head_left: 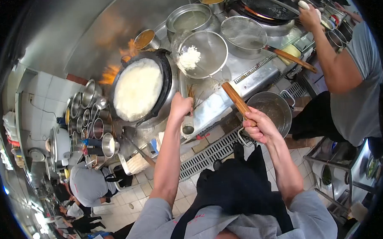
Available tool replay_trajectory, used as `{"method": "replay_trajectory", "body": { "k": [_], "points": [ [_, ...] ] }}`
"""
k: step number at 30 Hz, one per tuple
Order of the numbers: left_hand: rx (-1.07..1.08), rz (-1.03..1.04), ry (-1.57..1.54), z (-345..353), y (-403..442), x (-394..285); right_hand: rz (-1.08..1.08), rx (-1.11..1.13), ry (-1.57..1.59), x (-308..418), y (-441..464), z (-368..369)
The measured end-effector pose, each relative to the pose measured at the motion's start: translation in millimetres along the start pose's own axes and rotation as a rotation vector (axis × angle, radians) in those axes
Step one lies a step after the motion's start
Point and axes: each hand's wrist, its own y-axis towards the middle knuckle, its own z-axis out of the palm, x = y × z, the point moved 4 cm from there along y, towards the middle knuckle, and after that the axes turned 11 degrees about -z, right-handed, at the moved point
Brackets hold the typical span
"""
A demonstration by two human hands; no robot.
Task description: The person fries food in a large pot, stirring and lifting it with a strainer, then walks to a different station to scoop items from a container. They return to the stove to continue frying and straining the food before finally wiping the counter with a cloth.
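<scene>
My right hand [261, 124] grips the wooden handle of a round mesh strainer [210, 51]. A small heap of white pieces [189, 57] lies in its mesh, toward the wok. My left hand [181, 106] is closed in a fist beside the wok; what it holds, if anything, I cannot make out. Thin brown bristles [192, 93] show just behind it. White foamy liquid [138, 88] fills much of the black wok [166, 74], and flames rise along its far left edge.
A second strainer [244, 31] rests on a pot at the back. A large metal pot [280, 112] stands low near my right hand. At right, a co-worker [346, 72] works at another wok [265, 7]. Several metal bowls [89, 93] stand at left. A floor drain grate [209, 154] lies below.
</scene>
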Motion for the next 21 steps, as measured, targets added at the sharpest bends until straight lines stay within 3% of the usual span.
{"method": "replay_trajectory", "body": {
  "k": [2, 8, 10, 12, 14, 15, 16, 19, 21],
  "points": [
    [-0.095, 0.007, 0.11, 4.3, 7.2, -1.4, 0.025, 0.006, 0.122, 3.1, -0.9, 0.9],
    [0.068, -0.059, -0.295, 4.3, 9.1, 12.5, 0.092, 0.074, 0.465, 5.5, -4.6, -18.3],
    [0.203, -0.195, -0.465, 11.4, 22.3, 17.1, 0.042, 0.121, 0.493, -1.9, -9.3, -21.2],
    [0.542, -0.383, -0.858, 24.4, 68.0, 40.8, 0.006, 0.106, 0.471, -11.4, -13.5, -21.9],
    [0.714, -0.388, -0.825, 35.4, 95.4, 45.5, -0.059, 0.135, 0.462, -25.0, -15.7, -22.8],
    [0.797, -0.542, -1.006, 43.5, 94.6, 44.2, -0.09, 0.124, 0.454, -31.0, -17.6, -20.7],
    [0.823, -0.46, -0.895, 48.0, 96.9, 43.1, -0.129, 0.1, 0.396, -41.7, -16.4, -25.0],
    [0.646, -0.448, -1.104, 48.2, 118.0, 53.1, -0.192, 0.103, 0.433, -60.7, -34.2, -12.1],
    [0.523, -0.465, -0.991, 43.2, 144.5, 63.4, -0.251, 0.115, 0.469, -78.7, -48.6, -5.7]
  ]
}}
